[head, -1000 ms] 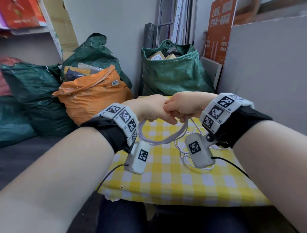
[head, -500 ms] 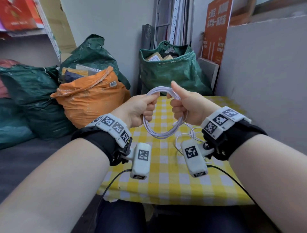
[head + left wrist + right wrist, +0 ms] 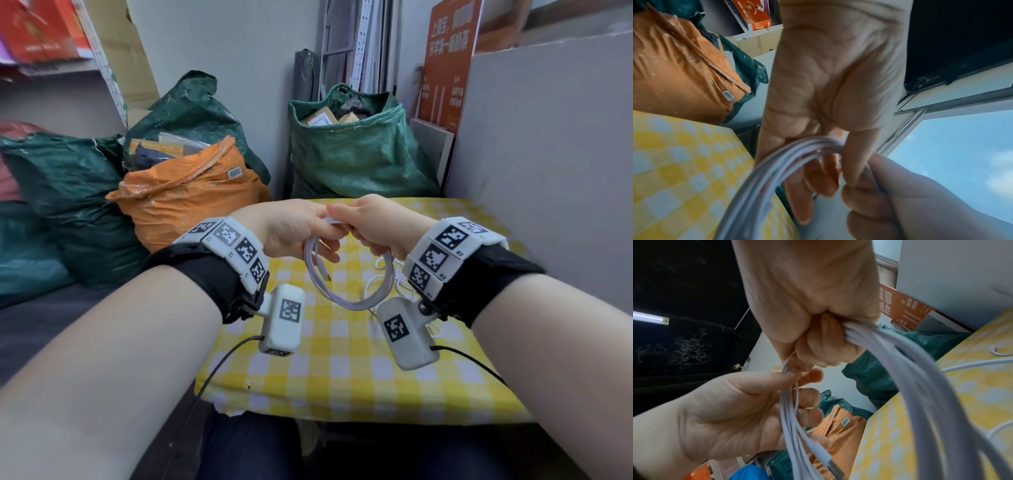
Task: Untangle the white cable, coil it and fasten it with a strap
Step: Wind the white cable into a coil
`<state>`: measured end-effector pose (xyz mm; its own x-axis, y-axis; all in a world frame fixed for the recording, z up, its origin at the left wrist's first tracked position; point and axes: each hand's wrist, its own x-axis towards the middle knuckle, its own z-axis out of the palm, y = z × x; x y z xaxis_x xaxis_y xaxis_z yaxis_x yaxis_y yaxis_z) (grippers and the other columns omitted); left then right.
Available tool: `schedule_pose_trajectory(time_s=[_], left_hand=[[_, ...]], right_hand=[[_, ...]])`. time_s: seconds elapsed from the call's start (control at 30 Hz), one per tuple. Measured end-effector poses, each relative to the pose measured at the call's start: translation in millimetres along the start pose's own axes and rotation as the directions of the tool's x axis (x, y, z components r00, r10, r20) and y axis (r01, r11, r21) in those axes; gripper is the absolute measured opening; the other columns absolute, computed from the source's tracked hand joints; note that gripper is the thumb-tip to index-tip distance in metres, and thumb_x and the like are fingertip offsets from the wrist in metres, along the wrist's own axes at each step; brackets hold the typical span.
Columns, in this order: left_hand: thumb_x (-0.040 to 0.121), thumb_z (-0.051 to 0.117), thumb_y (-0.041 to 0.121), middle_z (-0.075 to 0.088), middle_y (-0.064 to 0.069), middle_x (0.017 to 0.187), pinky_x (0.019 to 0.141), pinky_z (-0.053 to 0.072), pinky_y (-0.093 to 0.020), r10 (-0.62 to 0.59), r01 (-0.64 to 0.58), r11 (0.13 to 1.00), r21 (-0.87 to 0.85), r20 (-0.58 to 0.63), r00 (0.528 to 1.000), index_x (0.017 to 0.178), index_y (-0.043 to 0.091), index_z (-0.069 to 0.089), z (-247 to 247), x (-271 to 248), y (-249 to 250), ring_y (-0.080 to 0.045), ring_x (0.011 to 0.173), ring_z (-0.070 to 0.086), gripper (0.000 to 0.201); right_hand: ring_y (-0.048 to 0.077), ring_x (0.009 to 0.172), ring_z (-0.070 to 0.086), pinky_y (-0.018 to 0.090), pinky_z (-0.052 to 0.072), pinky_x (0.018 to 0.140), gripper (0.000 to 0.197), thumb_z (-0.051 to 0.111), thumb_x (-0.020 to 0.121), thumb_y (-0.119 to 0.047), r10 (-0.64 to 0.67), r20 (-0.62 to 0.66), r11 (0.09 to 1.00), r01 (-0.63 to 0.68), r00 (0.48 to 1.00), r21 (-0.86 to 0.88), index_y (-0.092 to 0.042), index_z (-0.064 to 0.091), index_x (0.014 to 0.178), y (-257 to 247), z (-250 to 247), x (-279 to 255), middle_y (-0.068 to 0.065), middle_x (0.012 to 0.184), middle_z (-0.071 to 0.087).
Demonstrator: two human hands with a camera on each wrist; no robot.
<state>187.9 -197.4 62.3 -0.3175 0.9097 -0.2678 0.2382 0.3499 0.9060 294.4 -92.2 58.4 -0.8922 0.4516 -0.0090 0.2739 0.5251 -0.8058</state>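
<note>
The white cable [image 3: 349,291] is held above the yellow checked table [image 3: 342,377], approx. at its middle, as a coil of several turns hanging down from both hands. The top of the coil is gripped by the right hand [image 3: 373,222], fingers curled tight around the bundled strands. On the other side the strands are pinched by the left hand [image 3: 294,229] btw. thumb and fingers; the fingers are only half bent, as is seen in the right wrist view.

The relation that matters: the coil hangs below the two grips, its plane roughly upright, and one free end with the metal plug [image 3: 327,277] points down inside the loop, nearer to the left hand. More white cable [image 3: 387,270] lies loose on the table under the right wrist; whether it belongs to the same cable cannot be told. No strap is seen in any view, so the fastening is judged as not yet begun.

Writing: an orange sign [image 3: 445,61] w/ white Chinese characters, too blurred to be read surely. A barcode label [image 3: 235,173] is stuck on the orange bag [image 3: 185,198]; its digits are not legible.
</note>
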Motion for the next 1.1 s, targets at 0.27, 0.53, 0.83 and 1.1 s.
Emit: schedule_pose_trajectory(time_s=[0.27,0.53,0.83,1.1], left_hand=[[0.099,0.036,0.009,0.021,0.003,0.062,0.059,0.039,-0.023,-0.022,0.002,0.978,-0.211,-0.089,0.996,0.086,0.016,0.057,5.6,4.4,-0.5,-0.009,0.053,0.021,0.026],[0.101,0.034,0.013,0.023,0.008,0.043,0.031,0.02,-0.013,-0.065,-0.131,0.728,-0.673,-0.257,0.964,0.079,0.011,0.046,-6.9,7.7,-7.7,-0.003,0.031,0.021,0.025],[0.098,0.036,0.01,0.023,0.008,0.039,0.03,0.019,-0.016,-0.033,-0.317,0.577,-0.753,-0.41,0.912,0.075,0.01,0.047,-11.9,11.6,-14.9,-0.005,0.03,0.019,0.025],[0.097,0.038,0.009,0.023,0.007,0.04,0.032,0.021,-0.017,-0.042,-0.407,0.529,-0.744,-0.503,0.863,0.073,0.011,0.046,-13.5,13.7,-17.6,-0.007,0.031,0.018,0.026]], right_hand=[[0.016,0.047,0.033,0.022,0.031,0.042,0.04,0.052,0.091,-0.046,-0.074,-0.073,0.997,0.072,0.995,-0.032,-0.012,0.055,0.07,2.2,-4.1,1.7,0.002,0.061,0.037],[0.011,0.047,0.047,0.02,0.039,0.047,0.022,0.064,0.09,-0.028,0.046,0.002,0.934,-0.043,0.999,0.354,-0.017,0.053,0.074,21.2,-14.0,6.1,-0.004,0.054,0.045],[0.01,0.043,0.035,0.019,0.027,0.047,0.027,0.067,0.084,-0.021,0.279,0.11,0.915,-0.299,0.954,0.271,-0.019,0.049,0.064,25.2,-15.9,9.8,-0.003,0.051,0.044],[0.014,0.05,0.066,0.021,0.053,0.055,0.022,0.051,0.097,-0.023,0.195,0.226,0.936,-0.25,0.954,0.247,-0.005,0.059,0.088,25.7,-12.2,8.1,0.007,0.064,0.071]])
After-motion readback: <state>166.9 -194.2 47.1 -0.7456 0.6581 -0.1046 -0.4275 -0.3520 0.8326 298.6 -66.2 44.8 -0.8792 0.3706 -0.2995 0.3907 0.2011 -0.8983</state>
